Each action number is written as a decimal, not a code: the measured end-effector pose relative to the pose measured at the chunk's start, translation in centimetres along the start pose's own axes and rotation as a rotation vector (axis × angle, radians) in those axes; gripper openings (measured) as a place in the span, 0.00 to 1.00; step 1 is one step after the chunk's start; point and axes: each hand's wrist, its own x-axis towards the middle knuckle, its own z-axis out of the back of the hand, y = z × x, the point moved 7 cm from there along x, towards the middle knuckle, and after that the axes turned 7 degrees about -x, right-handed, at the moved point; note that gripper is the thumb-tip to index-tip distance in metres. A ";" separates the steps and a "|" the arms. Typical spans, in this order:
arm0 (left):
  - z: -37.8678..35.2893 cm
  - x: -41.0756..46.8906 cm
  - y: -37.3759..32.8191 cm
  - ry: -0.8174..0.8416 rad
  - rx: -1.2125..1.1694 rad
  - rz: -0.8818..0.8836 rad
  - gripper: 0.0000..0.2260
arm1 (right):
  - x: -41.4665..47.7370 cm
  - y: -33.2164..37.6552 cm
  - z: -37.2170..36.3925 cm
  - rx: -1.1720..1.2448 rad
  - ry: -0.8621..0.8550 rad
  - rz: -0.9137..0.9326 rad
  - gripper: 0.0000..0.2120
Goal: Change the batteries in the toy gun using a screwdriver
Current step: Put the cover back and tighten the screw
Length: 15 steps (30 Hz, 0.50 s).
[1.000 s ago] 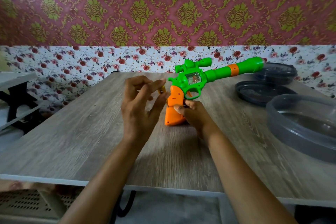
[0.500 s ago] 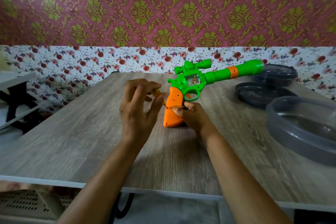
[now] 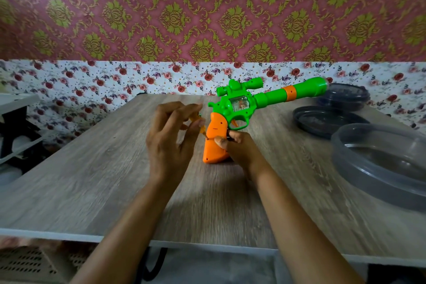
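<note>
Standing butt-down on the table [image 3: 92,180], the toy gun [image 3: 239,108] looks light, stiff plastic — brace it at the orange grip [image 3: 215,145], which the right hand [image 3: 241,151] clasps; the left hand [image 3: 168,143] pinches a screwdriver [image 3: 196,120] there.

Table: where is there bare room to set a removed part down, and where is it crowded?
Bare wood: the whole stretch of table left of the left hand, and the near strip between the forearms. Crowded: the right side, with the grey tub and dark lids right of the toy gun.
</note>
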 end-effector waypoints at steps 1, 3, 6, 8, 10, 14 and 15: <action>0.0 0.0 0.0 -0.002 0.000 0.001 0.12 | 0.0 0.0 0.0 -0.001 -0.001 0.000 0.14; 0.0 0.1 0.2 -0.006 0.010 0.023 0.14 | 0.0 0.0 0.0 0.001 -0.002 -0.001 0.14; -0.2 0.0 0.0 0.008 0.018 0.010 0.16 | -0.1 0.0 -0.1 -0.001 0.003 -0.004 0.14; -0.3 0.0 -0.4 0.025 0.031 -0.028 0.17 | -0.1 0.1 0.0 -0.005 0.004 -0.001 0.14; -0.3 0.0 -0.4 0.028 0.021 -0.044 0.15 | -0.1 0.1 0.0 -0.002 -0.001 -0.001 0.14; 0.1 -0.1 0.0 -0.023 -0.027 -0.017 0.10 | -0.1 -0.1 0.0 0.005 -0.009 -0.006 0.13; 0.2 -0.1 0.0 -0.031 -0.036 -0.010 0.09 | -0.1 0.0 0.0 0.005 -0.012 -0.006 0.13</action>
